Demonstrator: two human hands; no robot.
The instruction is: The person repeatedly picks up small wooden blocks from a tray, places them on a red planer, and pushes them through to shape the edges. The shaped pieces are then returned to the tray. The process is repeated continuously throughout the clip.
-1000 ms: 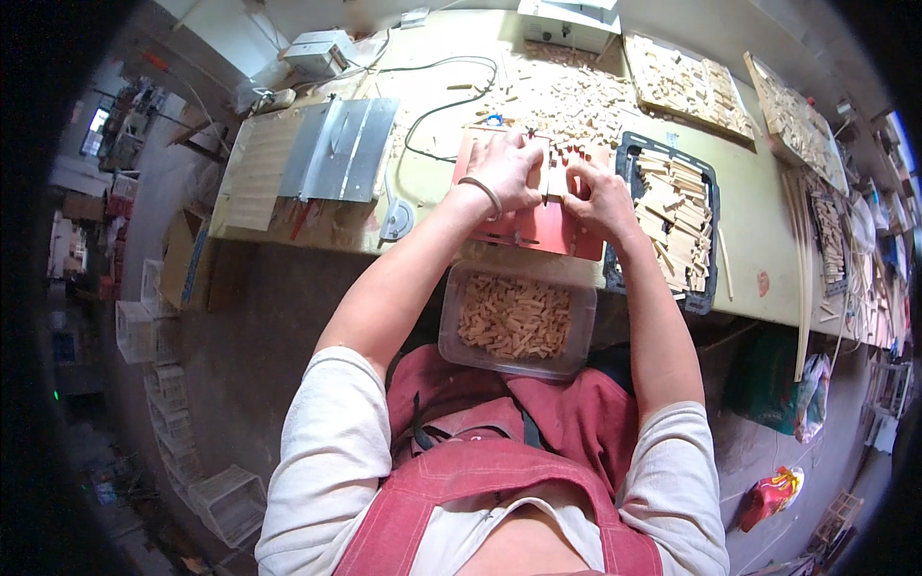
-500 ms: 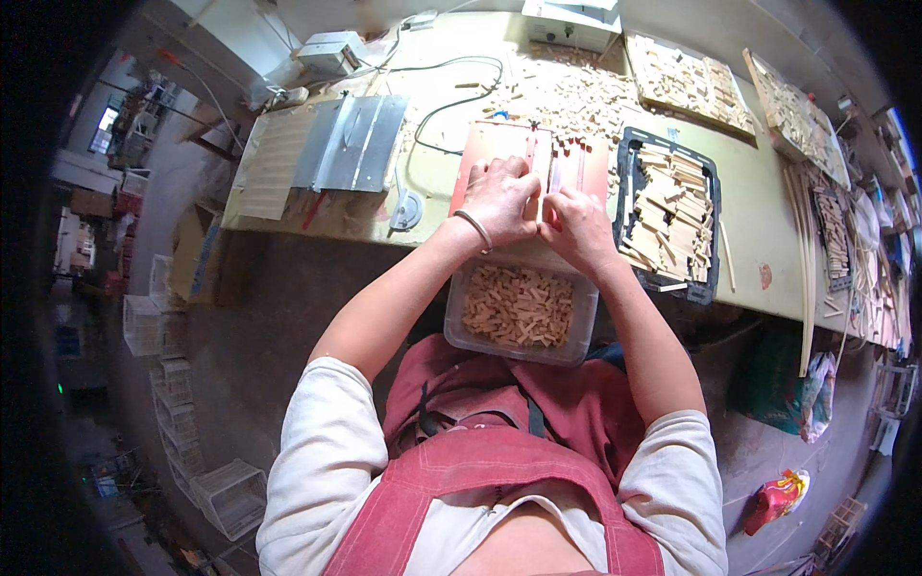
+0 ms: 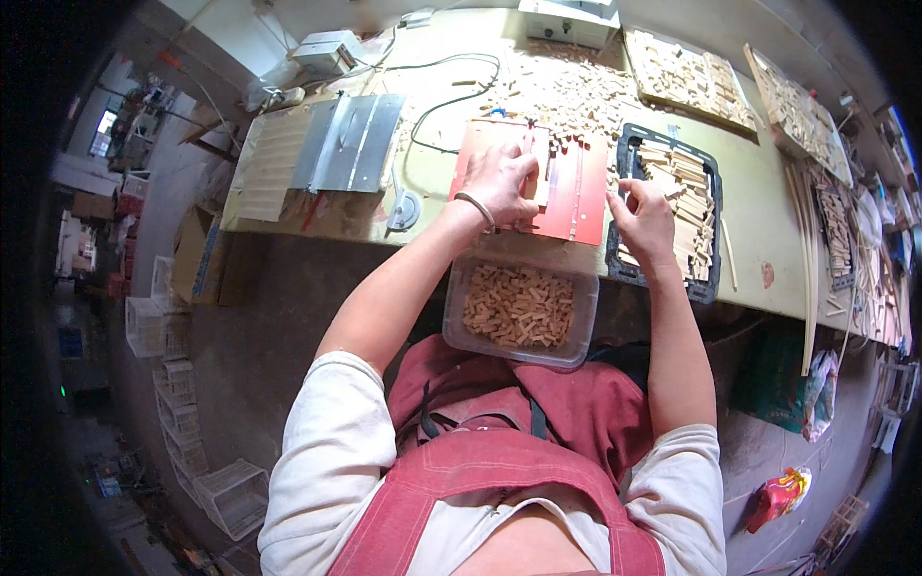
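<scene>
My left hand [image 3: 501, 182] rests over a flat red plate [image 3: 580, 206] on the bench, its fingers curled down beside a pale wooden block [image 3: 542, 180]. What those fingers grip is hidden under the hand. My right hand [image 3: 643, 219] is off the plate, at the near left edge of a black plastic tray [image 3: 713, 182]. Its thumb and forefinger are drawn together; anything between them is too small to make out. In the tray lie several wooden strips [image 3: 680, 206]. A clear plastic tub [image 3: 588, 322] of short wood pieces [image 3: 519, 305] stands below the plate, against my lap.
Loose wood pieces [image 3: 567, 91] spread behind the red plate. On the left are a grey metal plate [image 3: 370, 144] and a protractor-like gauge [image 3: 406, 211]. A black cable [image 3: 451, 60] curves across the bench. Loaded wooden boards [image 3: 687, 77] stand at the back right.
My right hand has left my left hand and moved right to the black tray's edge, uncovering more of the red plate. My left hand stays over the plate, nearly still.
</scene>
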